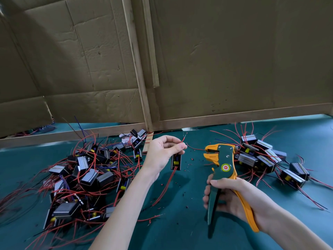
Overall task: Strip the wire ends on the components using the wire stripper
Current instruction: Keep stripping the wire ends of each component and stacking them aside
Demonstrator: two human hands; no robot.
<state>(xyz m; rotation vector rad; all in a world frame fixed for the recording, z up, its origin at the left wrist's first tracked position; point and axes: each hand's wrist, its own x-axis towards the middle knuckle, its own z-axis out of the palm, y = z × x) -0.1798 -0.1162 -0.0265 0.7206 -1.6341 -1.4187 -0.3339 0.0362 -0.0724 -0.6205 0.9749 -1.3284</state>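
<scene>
Left hand pinching a red wire with its component dangling mid-table, right hand gripping the wire stripper, component piles far left and right, cardboard wall behind, green mat

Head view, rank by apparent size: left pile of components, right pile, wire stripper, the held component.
1. left pile, the widest spread
2. right pile
3. wire stripper, nearer the camera, so it looks large; its gap to the right pile is unsure
4. held component, clearly smallest
</scene>
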